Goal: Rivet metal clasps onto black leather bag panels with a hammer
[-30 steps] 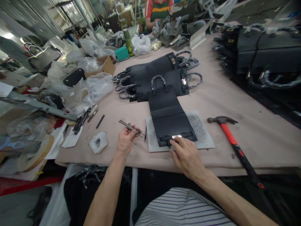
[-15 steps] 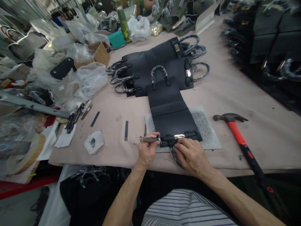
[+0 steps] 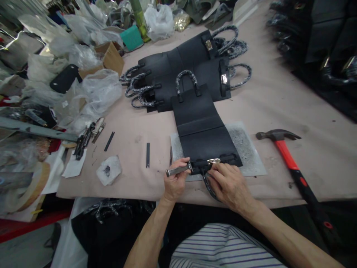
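My left hand (image 3: 175,182) is closed around a metal punch (image 3: 176,171). The punch lies nearly sideways, its wider end at the left corner of a black leather bag panel (image 3: 208,137). At the panel's near edge my right hand (image 3: 230,184) is closed, fingers pressed on the edge beside a shiny metal clasp (image 3: 213,161). A plastic-wrapped handle (image 3: 208,184) hangs below that edge, partly hidden by the right hand; whether the fingers grip it, I cannot tell. Another wrapped handle (image 3: 186,74) stands at the panel's far end. Beneath lies a worn grey slab (image 3: 248,149).
A claw hammer (image 3: 287,156) with a red and black handle lies to the right, overhanging the table edge. More black bag panels (image 3: 192,63) are stacked behind. Dark strips (image 3: 148,155) and a white lump (image 3: 108,170) lie left. Plastic bags (image 3: 100,91) crowd the far left.
The camera view has shifted slightly. The punch in my left hand has tilted a little, its free end dipping toward me. My right hand stays at the panel's edge.
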Demonstrator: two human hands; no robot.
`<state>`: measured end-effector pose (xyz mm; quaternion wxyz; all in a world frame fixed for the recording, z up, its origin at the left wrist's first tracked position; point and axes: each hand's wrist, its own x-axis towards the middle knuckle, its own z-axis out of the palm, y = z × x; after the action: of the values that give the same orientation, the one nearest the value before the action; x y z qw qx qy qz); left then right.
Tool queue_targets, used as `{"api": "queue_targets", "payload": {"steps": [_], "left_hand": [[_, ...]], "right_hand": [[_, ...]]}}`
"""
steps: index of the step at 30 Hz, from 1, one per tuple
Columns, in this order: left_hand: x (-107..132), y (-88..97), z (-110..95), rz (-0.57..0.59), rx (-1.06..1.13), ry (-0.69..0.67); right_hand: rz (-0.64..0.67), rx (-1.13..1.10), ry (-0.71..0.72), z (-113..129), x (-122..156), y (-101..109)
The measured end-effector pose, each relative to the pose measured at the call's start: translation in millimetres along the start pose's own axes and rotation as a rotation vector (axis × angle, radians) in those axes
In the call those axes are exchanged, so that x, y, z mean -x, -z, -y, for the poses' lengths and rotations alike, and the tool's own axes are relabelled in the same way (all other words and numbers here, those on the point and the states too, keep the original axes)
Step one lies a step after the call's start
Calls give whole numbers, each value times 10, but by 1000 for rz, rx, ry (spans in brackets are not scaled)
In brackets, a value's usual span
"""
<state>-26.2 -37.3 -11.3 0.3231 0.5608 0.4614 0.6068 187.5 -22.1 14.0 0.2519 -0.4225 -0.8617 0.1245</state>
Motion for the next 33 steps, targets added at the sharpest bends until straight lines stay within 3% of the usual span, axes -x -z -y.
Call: {"api": "queue_targets", "payload": {"steps": [33], "left_hand": [[-142,28,-19,128,-118,24]], "right_hand": [[10,-8,-28,15,-7,1]]}}
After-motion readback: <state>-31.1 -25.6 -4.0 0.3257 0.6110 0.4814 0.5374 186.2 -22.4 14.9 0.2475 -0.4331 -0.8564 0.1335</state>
